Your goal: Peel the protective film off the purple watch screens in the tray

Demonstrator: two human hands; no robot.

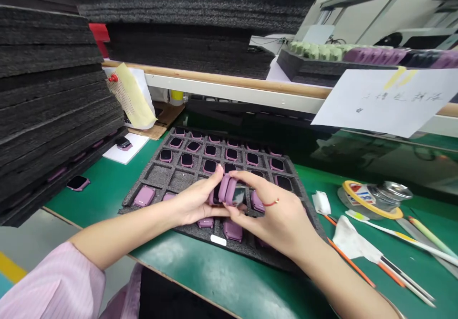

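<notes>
My two hands [282,211] hold two watches [232,191] over one tray [182,180]; I count two loose watches [77,183] near nine o'clock, one bottle [384,196] and one toothbrush [384,228] towards four o'clock.

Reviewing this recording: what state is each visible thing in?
Left hand: gripping a purple watch
Right hand: gripping another purple watch
Foam tray: holding watches in compartments
Back-row watches: dark screens up
Front-row watches: purple backs up
Glass jar: metal top on
Toothbrush: lying flat

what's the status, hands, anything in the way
Left hand, right hand: each gripping one purple rounded-square watch case, the pair side by side. Black foam compartment tray below. Nothing seen blocking either hand.
</notes>
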